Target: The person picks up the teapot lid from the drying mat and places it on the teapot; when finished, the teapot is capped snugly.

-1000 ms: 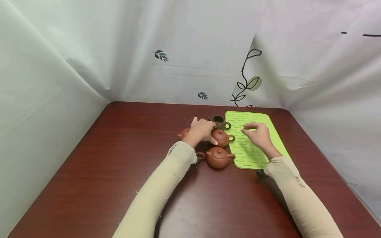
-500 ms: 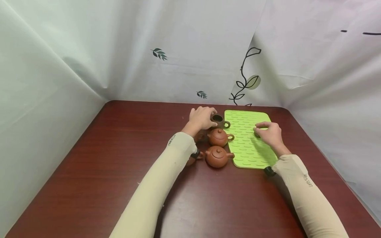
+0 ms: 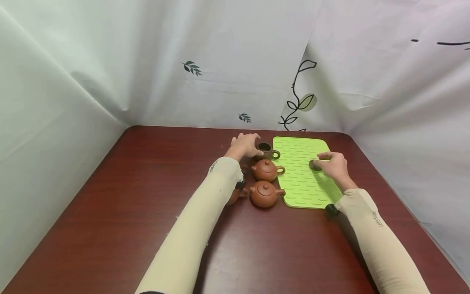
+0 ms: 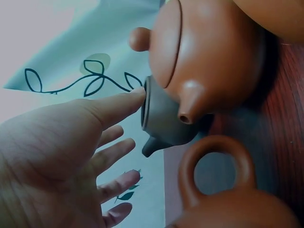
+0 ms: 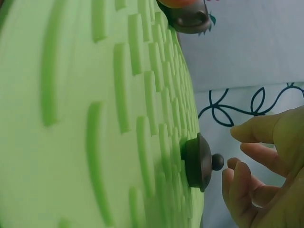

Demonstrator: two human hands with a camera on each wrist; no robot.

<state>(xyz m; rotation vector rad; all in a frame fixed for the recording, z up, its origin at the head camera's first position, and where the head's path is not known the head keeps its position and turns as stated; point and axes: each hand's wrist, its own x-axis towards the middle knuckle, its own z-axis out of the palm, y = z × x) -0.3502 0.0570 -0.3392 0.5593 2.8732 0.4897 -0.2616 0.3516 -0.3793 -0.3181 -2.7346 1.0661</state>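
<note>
A dark brown lid (image 3: 314,165) with a round knob rests on the green mat (image 3: 297,196). My right hand (image 3: 333,166) hovers beside it; the right wrist view shows a gap between the fingertips and the lid's knob (image 5: 217,162). Left of the mat stands a dark, lidless teapot (image 3: 265,152), its spout toward my left hand (image 3: 244,146). The left fingers are loosely extended, and the thumb tip is at or very near the pot's rim (image 4: 146,104); contact cannot be told. Two reddish-brown lidded teapots, one middle (image 3: 266,170) and one nearer (image 3: 264,193), stand in front.
More reddish-brown teapots sit partly hidden under my left forearm, one showing its body (image 3: 233,197). The dark red table (image 3: 147,196) reaches back to a white curtain (image 3: 165,81) with printed leaves, which also hangs along both sides.
My right hand has moved right over the mat and let go of the dark lid, which now lies there. The left hand has shifted back, to the dark teapot's spout side.
</note>
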